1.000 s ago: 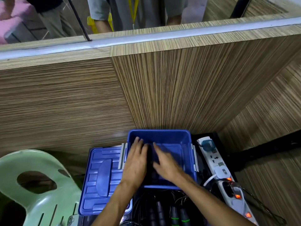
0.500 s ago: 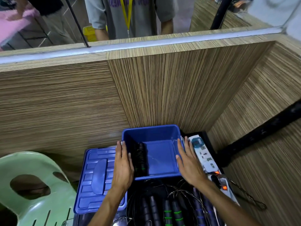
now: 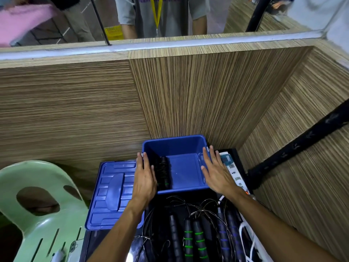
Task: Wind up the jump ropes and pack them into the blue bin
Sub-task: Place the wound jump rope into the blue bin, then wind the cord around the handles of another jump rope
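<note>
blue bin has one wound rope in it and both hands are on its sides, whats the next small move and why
Probably let go of the blue bin and bring the right hand back to the loose jump ropes in front of it. One wound rope already lies against the bin's left wall, most of the floor is bare, and the left hand can steady the bin.

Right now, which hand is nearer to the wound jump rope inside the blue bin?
Left. The left hand rests on the blue bin's left wall, right beside the wound jump rope. The right hand rests on the opposite wall, across the bare bin floor.
</note>
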`<state>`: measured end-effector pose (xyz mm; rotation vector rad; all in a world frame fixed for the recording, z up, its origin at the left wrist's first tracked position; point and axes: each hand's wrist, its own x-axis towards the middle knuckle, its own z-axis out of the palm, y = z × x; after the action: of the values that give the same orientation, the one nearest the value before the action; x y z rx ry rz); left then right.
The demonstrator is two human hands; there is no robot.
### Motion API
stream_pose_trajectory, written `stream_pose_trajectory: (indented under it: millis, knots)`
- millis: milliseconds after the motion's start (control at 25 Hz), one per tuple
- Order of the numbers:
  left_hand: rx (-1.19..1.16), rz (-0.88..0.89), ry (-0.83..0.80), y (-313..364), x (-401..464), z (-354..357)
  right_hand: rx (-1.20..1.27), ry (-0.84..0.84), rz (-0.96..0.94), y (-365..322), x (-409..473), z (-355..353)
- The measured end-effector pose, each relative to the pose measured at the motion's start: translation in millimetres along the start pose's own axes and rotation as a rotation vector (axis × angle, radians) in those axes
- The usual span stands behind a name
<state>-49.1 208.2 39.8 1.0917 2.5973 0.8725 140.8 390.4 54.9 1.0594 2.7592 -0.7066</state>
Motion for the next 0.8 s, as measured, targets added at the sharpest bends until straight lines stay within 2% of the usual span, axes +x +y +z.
stream_pose_trajectory:
  millis: [160, 240, 320, 400, 520, 680, 800]
  knots:
    - [0.088, -0.048, -0.085, 4.6, -2.1, -9.4, 0.026, -0.041, 0.028, -2.4, -5.7, -1.7]
    - [0.199, 0.015, -0.036, 9.5, -7.2, -14.7, 0.052, 0.001, 0.046, -8.7, -14.1, -4.8]
    - [0.294, 0.128, 0.054, 16.3, -18.8, -16.9, 0.052, 0.134, 0.023, -15.2, -31.9, -4.1]
    - [0.351, 0.263, 0.107, 23.3, -39.6, -15.1, -0.056, 0.31, -0.105, -17.3, -58.4, 7.0]
    - [0.391, 0.406, 0.043, 30.0, -78.3, -4.6, -0.148, 0.395, -0.171, -24.4, -96.0, 26.7]
    - [0.325, 0.424, -0.035, 23.5, -118.4, 13.3, -0.126, 0.319, -0.159, -46.4, -132.6, 53.8]
    - [0.29, 0.41, -0.192, 6.7, -140.8, 19.9, 0.031, 0.097, -0.108, -61.6, -153.4, 76.3]
